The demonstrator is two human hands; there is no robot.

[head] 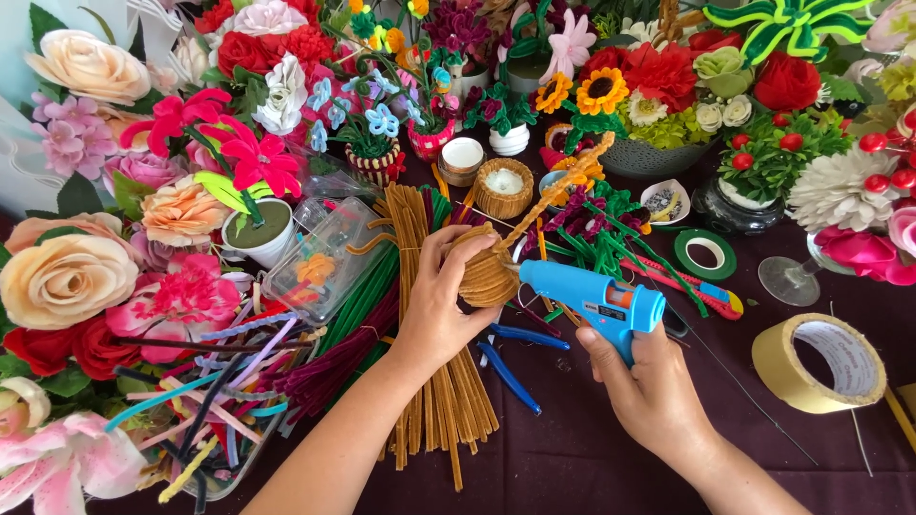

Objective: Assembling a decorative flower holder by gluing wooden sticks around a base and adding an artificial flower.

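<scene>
Surface: a table [572,467] under a dark maroon cloth, crowded along its far and left edges with handmade flowers in pots and bowls.
Room: little shows past the flowers; a pale wall stands at the far left.
Left hand [441,305]: fingers curled closed around a coiled spiral [489,272] of tan pipe cleaner, thumb on its near face, fingertips on top.
Coiled spiral: a flat, tightly wound disc, mustard-tan and fuzzy, with a twisted tail of the same colour rising away from the fingertips toward the flowers behind.
Right hand [654,386]: fingers wrapped shut on the handle of a blue glue gun [592,296] with an orange trigger.
Glue gun: its nozzle touches, or all but touches, the spiral's edge, just beside the left thumb.
Under the left wrist: a bundle of tan pipe cleaners [444,401] lying flat.
Beyond the right knuckles: a roll of green tape [705,254]; to their outer side, a roll of beige tape [819,362].
</scene>
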